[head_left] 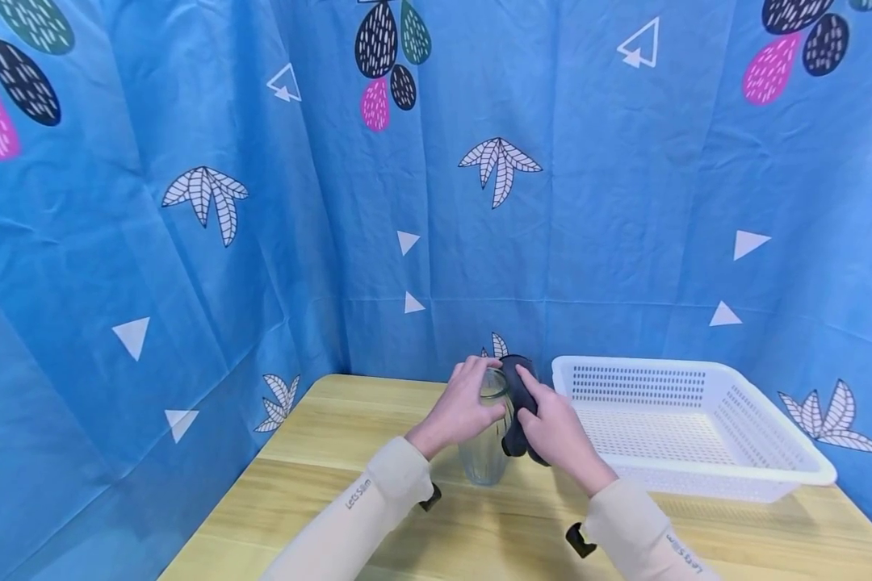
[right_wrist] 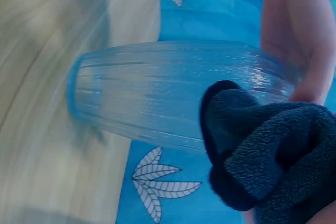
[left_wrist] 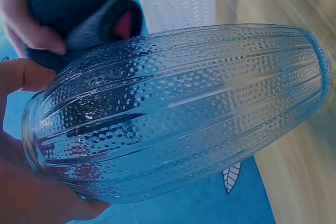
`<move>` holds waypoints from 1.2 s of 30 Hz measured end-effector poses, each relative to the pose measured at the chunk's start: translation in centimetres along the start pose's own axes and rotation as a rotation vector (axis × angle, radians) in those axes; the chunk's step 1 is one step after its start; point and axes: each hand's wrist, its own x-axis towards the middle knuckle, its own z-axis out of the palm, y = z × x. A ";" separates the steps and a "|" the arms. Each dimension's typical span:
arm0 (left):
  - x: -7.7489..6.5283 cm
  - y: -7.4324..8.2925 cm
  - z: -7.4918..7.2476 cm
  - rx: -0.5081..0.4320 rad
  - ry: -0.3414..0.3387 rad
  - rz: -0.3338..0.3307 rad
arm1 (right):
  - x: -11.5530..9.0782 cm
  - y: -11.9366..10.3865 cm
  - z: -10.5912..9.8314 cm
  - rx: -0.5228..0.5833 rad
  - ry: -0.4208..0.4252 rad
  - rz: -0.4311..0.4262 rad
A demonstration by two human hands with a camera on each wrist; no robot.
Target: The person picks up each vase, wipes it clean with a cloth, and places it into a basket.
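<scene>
One ribbed glass vase point(head_left: 484, 458), roughly upright at the wooden table point(head_left: 320, 492), gripped near its top by my left hand point(head_left: 461, 409), apparently for steadiness; one dark cloth point(right_wrist: 252, 145), bunched alongside in my right hand's point(head_left: 558, 428) grip.

Blue curtain point(head_left: 480, 258) w/ leaf print, lt-wood tbl point(head_left: 349, 411)

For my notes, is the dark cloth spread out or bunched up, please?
Bunched up: the right hand grips the dark cloth in thick, overlapping folds.
</scene>
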 end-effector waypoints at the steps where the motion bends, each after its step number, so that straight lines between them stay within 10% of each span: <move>1: 0.0 0.0 0.0 -0.001 0.003 0.001 | -0.1 0.1 0.2 -0.025 -0.008 0.001; 15: -0.2 0.1 0.4 0.022 0.030 -0.005 | -1.4 2.7 3.6 -0.158 -0.212 0.138; 24: -0.3 -0.1 0.7 0.005 0.050 -0.028 | -2.6 3.9 5.1 -0.046 -0.414 0.209; 36: -0.4 0.3 0.1 0.081 0.082 -0.074 | -1.4 2.1 2.5 -0.030 -0.211 0.145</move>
